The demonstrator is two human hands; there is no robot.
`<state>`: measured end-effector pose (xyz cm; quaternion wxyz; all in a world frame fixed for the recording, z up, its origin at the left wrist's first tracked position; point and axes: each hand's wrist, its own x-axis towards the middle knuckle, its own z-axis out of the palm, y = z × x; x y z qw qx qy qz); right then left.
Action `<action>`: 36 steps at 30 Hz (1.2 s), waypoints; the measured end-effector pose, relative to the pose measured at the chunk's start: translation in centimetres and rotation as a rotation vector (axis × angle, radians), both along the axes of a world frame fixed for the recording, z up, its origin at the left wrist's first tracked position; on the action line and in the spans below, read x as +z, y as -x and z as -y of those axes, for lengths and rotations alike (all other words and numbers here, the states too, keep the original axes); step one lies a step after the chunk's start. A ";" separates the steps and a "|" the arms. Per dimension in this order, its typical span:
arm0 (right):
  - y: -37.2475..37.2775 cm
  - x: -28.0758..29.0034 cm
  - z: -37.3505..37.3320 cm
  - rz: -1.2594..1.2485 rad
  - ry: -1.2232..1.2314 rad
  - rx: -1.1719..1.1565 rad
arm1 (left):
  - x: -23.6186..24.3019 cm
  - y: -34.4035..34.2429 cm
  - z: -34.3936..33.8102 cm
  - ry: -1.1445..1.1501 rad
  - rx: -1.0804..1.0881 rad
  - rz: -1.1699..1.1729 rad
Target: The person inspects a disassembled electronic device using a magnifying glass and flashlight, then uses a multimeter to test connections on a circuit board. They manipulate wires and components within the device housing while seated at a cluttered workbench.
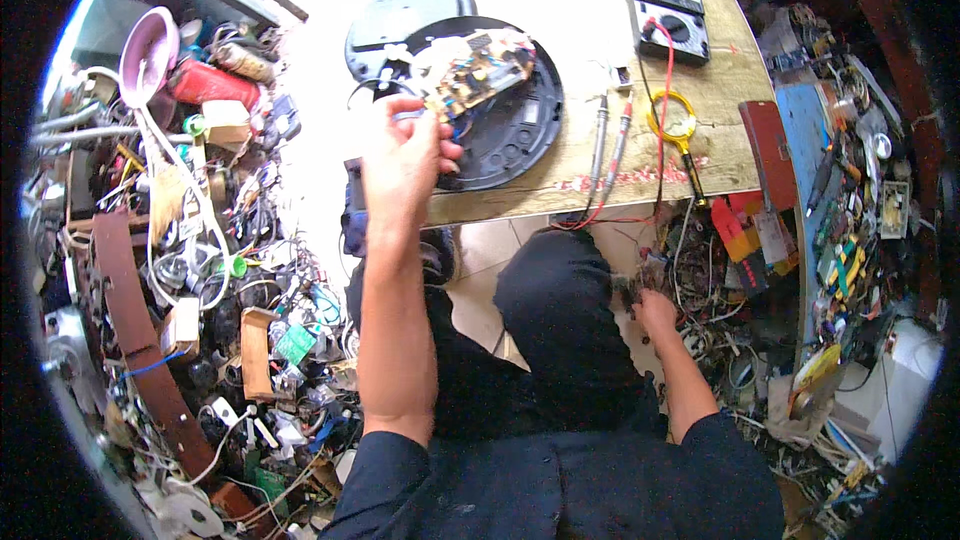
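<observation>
My left hand reaches over the table's front edge, its fingers bent and pinched at the near corner of a circuit board. The board is tan, crowded with small parts, and tilted over a round black plastic housing. Behind it lies a second round dark cover. Low on the right, beside my knee, my right hand hangs near a tangle of cables; its fingers are small and partly hidden against the dark clutter.
Right of the housing, the wooden table holds an analog multimeter, two test probes with red and black leads, and a yellow magnifying glass. Heaped electronic scrap fills the left side; a blue board with tools stands right.
</observation>
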<state>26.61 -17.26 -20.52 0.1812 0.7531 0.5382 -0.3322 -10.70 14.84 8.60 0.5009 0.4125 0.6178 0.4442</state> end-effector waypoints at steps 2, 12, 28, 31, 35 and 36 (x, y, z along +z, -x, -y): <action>0.9 3.3 -0.5 -0.076 -0.106 -0.077 | -0.2 0.5 -0.1 -0.017 0.008 -0.032; 6.5 21.9 -9.9 -0.454 -0.854 -0.224 | 0.5 0.6 0.2 -0.099 -0.071 -0.162; 8.5 29.5 -8.9 -0.460 -1.019 -0.284 | -1.1 0.5 1.4 -0.468 -0.106 -0.521; 8.5 31.1 -9.9 -0.407 -1.063 -0.208 | -0.7 -0.3 1.6 -0.527 -0.116 -0.542; 10.4 32.5 -16.2 -0.470 -1.158 -0.002 | -0.9 0.4 1.8 -0.528 -0.085 -0.528; 10.9 32.6 -18.1 -0.441 -1.151 0.055 | -1.1 0.3 1.7 -0.509 -0.089 -0.494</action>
